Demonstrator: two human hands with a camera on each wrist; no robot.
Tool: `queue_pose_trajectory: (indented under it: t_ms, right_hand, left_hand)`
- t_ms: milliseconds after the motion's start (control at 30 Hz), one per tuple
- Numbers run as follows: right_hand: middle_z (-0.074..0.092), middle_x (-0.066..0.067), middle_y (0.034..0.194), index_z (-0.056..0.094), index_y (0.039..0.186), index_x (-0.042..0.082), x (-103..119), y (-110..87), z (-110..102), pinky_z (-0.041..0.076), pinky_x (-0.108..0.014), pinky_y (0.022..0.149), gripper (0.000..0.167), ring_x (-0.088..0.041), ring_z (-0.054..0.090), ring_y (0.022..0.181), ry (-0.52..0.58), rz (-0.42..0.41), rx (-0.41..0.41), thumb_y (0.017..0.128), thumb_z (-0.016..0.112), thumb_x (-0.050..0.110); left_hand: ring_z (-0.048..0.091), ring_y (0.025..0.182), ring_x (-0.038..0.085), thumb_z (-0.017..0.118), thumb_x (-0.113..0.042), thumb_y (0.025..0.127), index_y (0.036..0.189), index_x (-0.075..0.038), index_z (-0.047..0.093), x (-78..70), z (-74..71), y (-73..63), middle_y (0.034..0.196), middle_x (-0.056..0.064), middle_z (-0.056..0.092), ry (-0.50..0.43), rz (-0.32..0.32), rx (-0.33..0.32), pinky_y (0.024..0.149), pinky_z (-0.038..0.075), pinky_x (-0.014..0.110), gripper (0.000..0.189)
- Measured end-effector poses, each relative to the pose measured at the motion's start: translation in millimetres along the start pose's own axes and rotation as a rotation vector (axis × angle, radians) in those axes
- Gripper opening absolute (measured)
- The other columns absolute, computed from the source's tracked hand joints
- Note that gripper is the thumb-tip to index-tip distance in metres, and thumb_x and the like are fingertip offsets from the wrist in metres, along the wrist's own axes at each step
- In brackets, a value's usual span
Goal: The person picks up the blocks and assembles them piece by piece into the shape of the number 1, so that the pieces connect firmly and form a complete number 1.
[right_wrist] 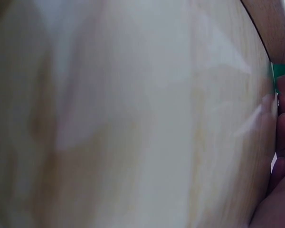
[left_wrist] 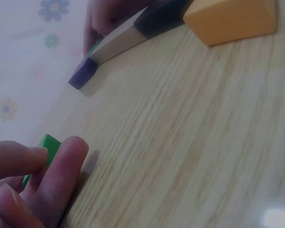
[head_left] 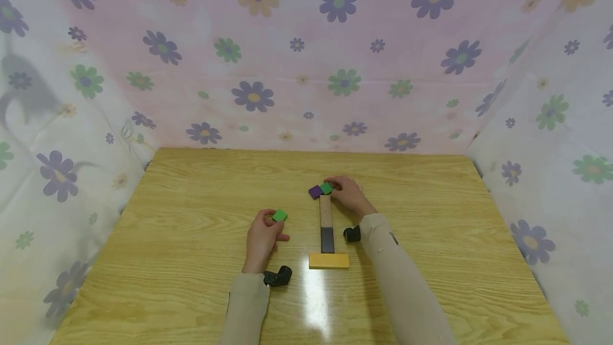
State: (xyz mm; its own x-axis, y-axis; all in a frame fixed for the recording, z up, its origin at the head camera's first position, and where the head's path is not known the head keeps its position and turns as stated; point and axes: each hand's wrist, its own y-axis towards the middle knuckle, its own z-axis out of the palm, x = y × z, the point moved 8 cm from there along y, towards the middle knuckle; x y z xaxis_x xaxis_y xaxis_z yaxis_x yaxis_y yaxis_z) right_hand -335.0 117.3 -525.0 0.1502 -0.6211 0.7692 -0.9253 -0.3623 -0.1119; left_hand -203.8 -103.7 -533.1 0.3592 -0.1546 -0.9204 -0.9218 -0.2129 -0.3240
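Observation:
My left hand (head_left: pixel 262 238) pinches a light green square block (head_left: pixel 280 215) between thumb and fingers, left of a line of blocks on the table. In the left wrist view that green block (left_wrist: pixel 52 148) shows between the fingers. At the line's far end my right hand (head_left: pixel 348 194) pinches a darker green block (head_left: pixel 326 188), which lies against a purple block (head_left: pixel 315 191). Both sit at the far end of a natural wood block (head_left: pixel 325 211). A black block (head_left: pixel 328 240) continues the line toward me, and a yellow block (head_left: pixel 329 261) lies crosswise at its near end.
The wood-grain table (head_left: pixel 191 196) carries the blocks. Flowered cloth (head_left: pixel 297 63) hangs behind it and along both sides. A small black wrist camera (head_left: pixel 279 277) sits at the left cuff and another wrist camera (head_left: pixel 351 234) at the right cuff.

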Motion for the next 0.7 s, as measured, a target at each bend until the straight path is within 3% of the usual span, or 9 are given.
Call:
queue_pose_trajectory:
  t_ms: [233, 467, 700]
  right_hand:
    - [0.052, -0.005, 0.108, 0.054, 0.122, 0.016, -1, -0.7, 0, 0.036, -0.039, 0.082, 0.036, -0.021, 0.045, 0.096, -0.005, 0.005, 0.0, 0.087, 0.054, 0.01]
    - [0.052, -0.005, 0.108, 0.054, 0.123, 0.017, -1, -1.1, -1, 0.031, -0.043, 0.085, 0.037, -0.021, 0.045, 0.097, -0.035, -0.004, -0.003, 0.087, 0.054, 0.011]
    - [0.052, -0.005, 0.109, 0.054, 0.122, 0.016, 2, -2.3, -2, 0.032, -0.042, 0.084, 0.037, -0.022, 0.045, 0.098, -0.023, -0.001, -0.008, 0.086, 0.054, 0.01]
  left_hand:
    - [0.064, 0.058, 0.018, 0.06, -0.016, 0.083, 0.122, -0.013, 0.047, -3.5, 2.5, 1.3, 0.086, 0.009, 0.057, 0.045, 0.005, 0.0, 0.041, 0.042, 0.025, 0.041]
    - [0.061, 0.052, 0.013, 0.061, -0.019, 0.083, 0.119, -0.011, 0.051, -6.8, 9.7, 3.4, 0.081, 0.005, 0.057, 0.199, 0.056, 0.002, 0.039, 0.041, 0.024, 0.038]
    - [0.062, 0.054, 0.014, 0.062, -0.02, 0.083, 0.119, -0.011, 0.052, -9.5, 22.3, 8.0, 0.083, 0.005, 0.056, 0.136, 0.056, 0.048, 0.04, 0.042, 0.024, 0.038]
